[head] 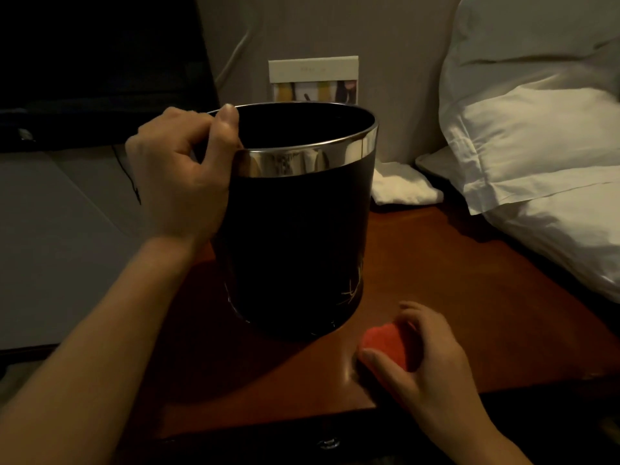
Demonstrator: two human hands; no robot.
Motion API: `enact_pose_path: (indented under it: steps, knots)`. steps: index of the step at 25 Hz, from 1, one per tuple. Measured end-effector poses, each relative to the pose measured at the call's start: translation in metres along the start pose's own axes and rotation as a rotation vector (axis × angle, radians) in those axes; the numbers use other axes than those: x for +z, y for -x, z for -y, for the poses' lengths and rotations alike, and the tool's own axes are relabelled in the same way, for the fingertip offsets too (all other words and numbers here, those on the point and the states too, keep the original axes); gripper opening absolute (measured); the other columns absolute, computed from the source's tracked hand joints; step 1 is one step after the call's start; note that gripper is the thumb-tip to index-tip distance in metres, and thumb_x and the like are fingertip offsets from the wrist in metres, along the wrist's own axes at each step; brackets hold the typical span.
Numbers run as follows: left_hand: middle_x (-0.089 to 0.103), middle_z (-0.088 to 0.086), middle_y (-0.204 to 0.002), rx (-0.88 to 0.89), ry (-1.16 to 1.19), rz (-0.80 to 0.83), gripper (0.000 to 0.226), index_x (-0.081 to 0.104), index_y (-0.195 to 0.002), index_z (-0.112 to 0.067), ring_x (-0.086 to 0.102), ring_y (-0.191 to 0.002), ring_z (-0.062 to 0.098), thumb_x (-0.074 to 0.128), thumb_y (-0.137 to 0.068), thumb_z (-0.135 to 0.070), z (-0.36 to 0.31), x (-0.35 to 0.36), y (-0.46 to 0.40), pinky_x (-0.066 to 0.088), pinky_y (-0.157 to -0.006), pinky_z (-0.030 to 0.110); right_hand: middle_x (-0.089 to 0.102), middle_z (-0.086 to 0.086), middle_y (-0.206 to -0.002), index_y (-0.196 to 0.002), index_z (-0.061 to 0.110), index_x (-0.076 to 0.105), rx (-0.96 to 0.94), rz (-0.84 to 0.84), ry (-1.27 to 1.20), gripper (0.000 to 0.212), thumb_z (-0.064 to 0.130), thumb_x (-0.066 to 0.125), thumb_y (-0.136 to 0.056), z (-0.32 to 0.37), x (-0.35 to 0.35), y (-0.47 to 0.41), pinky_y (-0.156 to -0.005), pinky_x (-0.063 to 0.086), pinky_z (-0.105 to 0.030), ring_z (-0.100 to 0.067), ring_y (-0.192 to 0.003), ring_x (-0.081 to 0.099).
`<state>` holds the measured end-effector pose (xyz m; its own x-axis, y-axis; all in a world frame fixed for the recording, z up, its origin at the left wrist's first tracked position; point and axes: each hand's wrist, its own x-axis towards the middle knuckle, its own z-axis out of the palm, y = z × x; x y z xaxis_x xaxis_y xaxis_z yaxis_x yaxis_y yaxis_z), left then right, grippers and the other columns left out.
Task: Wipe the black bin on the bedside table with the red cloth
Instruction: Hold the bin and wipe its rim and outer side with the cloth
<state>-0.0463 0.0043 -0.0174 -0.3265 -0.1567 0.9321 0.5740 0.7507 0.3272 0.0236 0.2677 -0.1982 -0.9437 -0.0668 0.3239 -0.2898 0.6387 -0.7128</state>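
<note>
Head view: black bin point(298, 229) stands upright, mouth up.

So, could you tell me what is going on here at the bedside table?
A person is getting ready to wipe the black bin, which stands on the wooden bedside table. The left hand grips the bin's shiny rim, thumb over the edge. The right hand holds the red cloth down on the table just in front of the bin, not touching it. Pillows lie to the right.
</note>
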Motion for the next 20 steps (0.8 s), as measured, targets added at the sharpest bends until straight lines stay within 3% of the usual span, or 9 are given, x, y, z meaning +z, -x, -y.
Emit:
enact_pose_path:
  steps: [3,6,9,12,15,18,20]
  knots:
    - [0.055,0.0,-0.067,0.081,-0.068,-0.032,0.038,0.066,-0.072,-0.008,0.049,-0.069,0.008,0.048,-0.1,-0.026,-0.015,0.007,0.004,0.04,-0.073,0.036,0.038,0.004,-0.126,-0.111,0.026,0.063,-0.002,-0.173,0.202,0.062,0.072,0.061,-0.068,0.002,0.01,0.008,-0.084,0.041,-0.033,-0.011,-0.115,0.034]
    - [0.054,-0.003,-0.067,0.106,-0.08,0.008,0.039,0.065,-0.072,-0.009,0.048,-0.071,0.007,0.046,-0.1,-0.026,-0.015,0.014,0.009,0.042,-0.078,0.041,0.05,-0.008,-0.127,-0.121,0.02,0.067,-0.013,-0.191,0.263,0.057,0.057,0.072,-0.077,0.005,0.021,0.01,-0.086,0.045,-0.036,-0.026,-0.119,0.047]
    - [0.055,0.006,-0.06,0.109,-0.077,-0.001,0.046,0.063,-0.067,-0.003,0.05,-0.068,0.014,0.043,-0.101,-0.027,-0.01,0.018,0.012,0.04,-0.077,0.04,0.042,-0.001,-0.142,-0.146,0.02,0.045,0.061,-0.074,0.205,0.079,0.056,0.071,-0.082,0.005,0.024,0.006,-0.097,0.037,-0.026,-0.021,-0.13,0.045]
    - [0.053,0.009,-0.057,0.105,-0.077,-0.023,0.049,0.06,-0.064,-0.001,0.049,-0.065,0.017,0.042,-0.102,-0.027,-0.005,0.019,0.011,0.04,-0.076,0.04,0.041,0.005,-0.14,-0.148,0.018,0.035,0.055,-0.049,0.193,0.091,0.067,0.067,-0.078,0.004,0.023,0.002,-0.1,0.033,-0.022,-0.015,-0.129,0.042]
    - [0.049,0.013,-0.053,0.069,-0.043,-0.05,0.052,0.057,-0.059,0.002,0.047,-0.059,0.019,0.044,-0.102,-0.025,0.001,0.021,0.011,0.04,-0.074,0.04,0.038,0.011,-0.135,-0.148,0.028,0.035,0.046,0.031,0.18,0.086,0.07,0.064,-0.079,0.005,0.02,-0.002,-0.1,0.041,-0.024,-0.01,-0.12,0.045]
    - [0.051,-0.003,-0.052,-0.021,0.121,-0.035,0.05,0.058,-0.056,-0.012,0.047,-0.056,0.007,0.046,-0.102,-0.026,0.013,0.017,0.001,0.041,-0.069,0.031,0.036,0.026,-0.126,-0.143,0.042,0.031,0.017,0.065,0.017,0.079,0.064,0.07,-0.078,0.009,0.015,-0.004,-0.087,0.047,-0.017,-0.001,-0.108,0.051]
    - [0.055,-0.016,-0.056,-0.066,0.206,0.003,0.045,0.059,-0.059,-0.02,0.051,-0.06,0.004,0.047,-0.102,-0.027,0.017,0.012,-0.005,0.042,-0.067,0.029,0.035,0.037,-0.119,-0.124,0.055,0.03,0.023,0.039,-0.104,0.068,0.061,0.075,-0.073,0.011,0.01,-0.009,-0.077,0.05,-0.014,0.004,-0.103,0.054]
